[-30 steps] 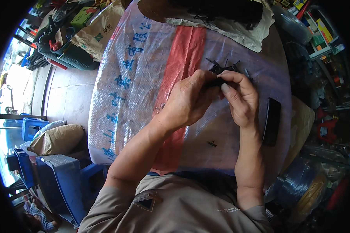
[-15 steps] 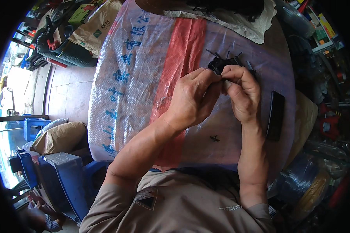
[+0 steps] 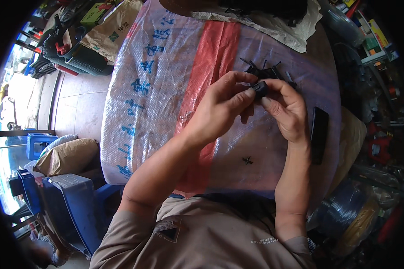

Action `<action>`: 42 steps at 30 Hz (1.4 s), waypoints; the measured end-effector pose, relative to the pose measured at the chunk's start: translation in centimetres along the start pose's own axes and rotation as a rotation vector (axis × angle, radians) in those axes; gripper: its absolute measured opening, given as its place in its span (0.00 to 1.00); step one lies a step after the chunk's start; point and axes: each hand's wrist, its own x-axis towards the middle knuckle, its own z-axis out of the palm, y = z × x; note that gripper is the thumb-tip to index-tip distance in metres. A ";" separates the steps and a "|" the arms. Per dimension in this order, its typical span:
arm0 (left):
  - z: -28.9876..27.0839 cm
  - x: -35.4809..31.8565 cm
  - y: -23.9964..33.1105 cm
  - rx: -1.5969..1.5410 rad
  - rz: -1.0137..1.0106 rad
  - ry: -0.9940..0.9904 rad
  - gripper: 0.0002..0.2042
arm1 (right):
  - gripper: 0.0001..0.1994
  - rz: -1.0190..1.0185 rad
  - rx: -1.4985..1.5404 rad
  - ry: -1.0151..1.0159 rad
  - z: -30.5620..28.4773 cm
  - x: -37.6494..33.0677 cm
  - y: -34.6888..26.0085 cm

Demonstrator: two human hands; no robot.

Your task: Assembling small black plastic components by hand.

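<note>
A small black plastic part [image 3: 260,88] is pinched between the fingertips of both hands, above the woven sheet. My left hand [image 3: 226,101] grips it from one side with thumb and fingers. My right hand [image 3: 286,105] closes on its other side with thumb and forefinger. Just beyond my fingers lies a loose pile of black parts [image 3: 269,71] with thin prongs, partly hidden by the hands. A tiny dark cross-shaped piece [image 3: 248,160] rests on the sheet nearer to me.
A white woven plastic sheet [image 3: 166,85] with a red stripe covers the table. A black phone [image 3: 318,134] lies at the right. Crumpled paper [image 3: 296,38] carries dark items at the far edge. Blue plastic chairs [image 3: 74,197] and a sack [image 3: 69,157] stand left; wrapped coils [image 3: 345,206] right.
Both hands have turned and spread slightly, so the black part between the fingertips now shows. The right hand has shifted a little to the right. The cross-shaped piece has stayed put.
</note>
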 end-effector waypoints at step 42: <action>-5.8 1.6 1.7 0.108 0.022 0.333 0.10 | 0.09 -0.390 -0.983 0.115 4.1 0.6 2.0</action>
